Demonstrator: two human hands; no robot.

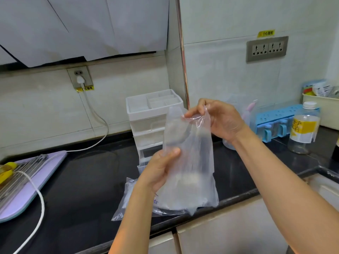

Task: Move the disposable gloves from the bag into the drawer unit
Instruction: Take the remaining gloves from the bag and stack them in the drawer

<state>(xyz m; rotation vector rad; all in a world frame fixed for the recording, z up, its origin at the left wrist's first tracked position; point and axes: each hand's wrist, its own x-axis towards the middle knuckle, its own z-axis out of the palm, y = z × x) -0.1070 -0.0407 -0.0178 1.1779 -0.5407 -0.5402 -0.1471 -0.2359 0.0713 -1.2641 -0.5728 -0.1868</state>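
Note:
Both hands hold clear disposable gloves up in front of me, above the black counter. My left hand grips their left edge with the thumb on top. My right hand pinches the thin plastic at the top. Under them a clear plastic bag with printed lettering lies flat near the counter's front edge. Behind the gloves, against the wall corner, stands the white drawer unit with a divided tray on top and translucent drawers; the gloves partly hide its drawers.
A lilac cutting board with a metal rack and a white cable lies at the left. To the right are a blue seasoning rack, a clear labelled bottle and a cream bin. A sink edge shows at the far right.

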